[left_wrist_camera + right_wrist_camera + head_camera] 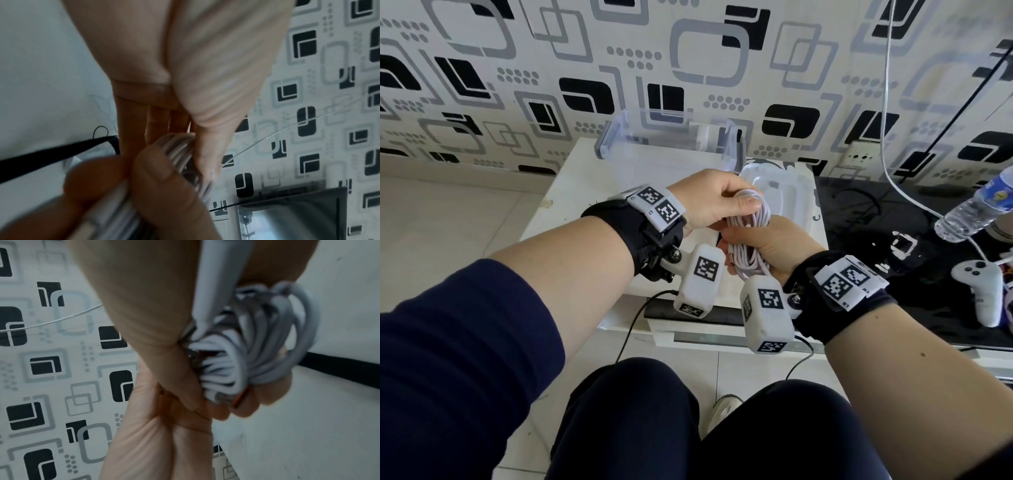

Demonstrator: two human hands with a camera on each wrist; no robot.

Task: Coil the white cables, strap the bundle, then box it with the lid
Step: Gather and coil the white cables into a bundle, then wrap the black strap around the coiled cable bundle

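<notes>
The white surface [571, 192] stands against a patterned wall [517, 68], with a dark glass top [893, 219] to its right. At the far edge of the white surface sits the clear box [619, 137], open on top, and just to its right lies the clear lid [787, 192], flat. On the dark glass a water bottle [976, 209] lies tilted, and a white game controller [983, 287] rests nearer the person.

Above the surface, in front of the lid, both hands hold the coil of white cables [750, 233]. The left hand [712, 202] has its grip curled round the upper part of the coil, thumb pressed over the strands. The right hand [774, 246] has its grip closed round the lower part, the loops running through its palm. In the right wrist view the cable loops [257, 345] bunch between the 2 hands. A black strap [51, 155] runs beside the fingers in the left wrist view; whether it goes round the bundle cannot be told.
</notes>
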